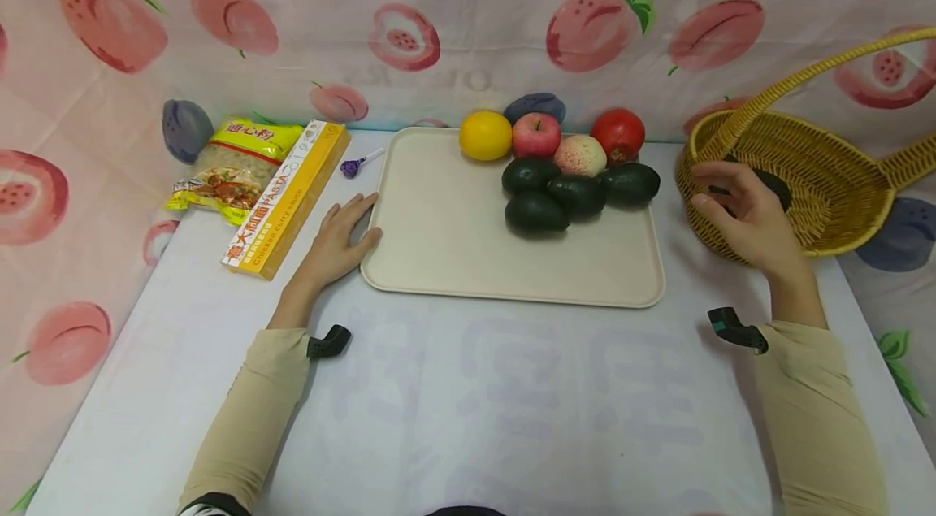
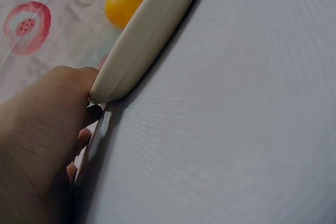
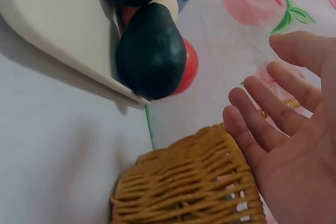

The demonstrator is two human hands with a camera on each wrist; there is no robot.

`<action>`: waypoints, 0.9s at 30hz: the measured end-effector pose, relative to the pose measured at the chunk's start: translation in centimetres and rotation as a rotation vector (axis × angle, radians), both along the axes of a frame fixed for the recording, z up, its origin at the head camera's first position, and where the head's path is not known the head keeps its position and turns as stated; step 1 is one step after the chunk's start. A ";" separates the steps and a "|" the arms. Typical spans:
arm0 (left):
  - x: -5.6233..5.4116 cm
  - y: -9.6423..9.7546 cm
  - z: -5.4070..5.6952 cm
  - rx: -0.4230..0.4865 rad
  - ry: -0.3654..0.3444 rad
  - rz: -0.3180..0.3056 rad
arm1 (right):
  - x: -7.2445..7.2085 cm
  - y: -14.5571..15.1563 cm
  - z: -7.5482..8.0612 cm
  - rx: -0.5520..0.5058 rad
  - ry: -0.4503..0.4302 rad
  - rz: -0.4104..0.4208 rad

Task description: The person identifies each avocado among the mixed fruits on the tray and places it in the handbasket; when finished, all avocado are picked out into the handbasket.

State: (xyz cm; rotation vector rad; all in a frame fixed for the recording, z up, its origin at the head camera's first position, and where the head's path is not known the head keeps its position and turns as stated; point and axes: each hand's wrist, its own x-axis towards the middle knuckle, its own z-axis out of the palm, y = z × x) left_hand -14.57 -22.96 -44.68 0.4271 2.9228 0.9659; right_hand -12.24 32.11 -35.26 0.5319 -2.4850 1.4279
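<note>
My left hand [image 1: 338,244] rests at the left edge of a cream tray [image 1: 439,256], its thumb touching the rim. In the left wrist view, the hand [image 2: 47,124] lies against that edge with its fingers lower down. My right hand [image 1: 749,215] is above the near-left rim of a yellow wicker basket [image 1: 841,150]. The right wrist view shows the right hand [image 3: 289,124] with its fingers apart and nothing held. A dark avocado [image 1: 773,188] lies in the basket, partly hidden by the hand. Several more avocados [image 1: 537,212] sit together on the tray's right half.
Along the tray's back are a lemon [image 1: 486,136], an apple [image 1: 537,134], a peach [image 1: 581,155] and a red round fruit [image 1: 617,134]. Left of the tray are a pasta bag [image 1: 237,162], a yellow-white pasta box [image 1: 288,203] and a purple lollipop [image 1: 353,167].
</note>
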 end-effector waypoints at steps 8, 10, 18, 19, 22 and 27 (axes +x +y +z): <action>0.0 0.0 0.1 -0.001 0.005 0.005 | -1.3 -0.1 -1.6 0.041 -0.039 0.029; 0.0 0.0 0.0 0.002 0.005 0.004 | -1.6 -0.1 -2.0 0.043 -0.055 0.026; 0.1 0.0 0.0 0.002 0.005 0.002 | -1.5 -2.0 -1.3 0.054 -0.065 0.044; 0.1 0.0 0.0 0.002 0.005 0.003 | -1.5 -2.3 -1.1 0.061 -0.068 0.043; 0.1 0.0 0.1 0.000 0.003 0.004 | -1.6 -3.0 -0.9 0.087 -0.082 0.025; 0.1 0.1 0.1 -0.006 -0.004 0.006 | -3.1 -2.8 -2.2 0.103 -0.136 -0.018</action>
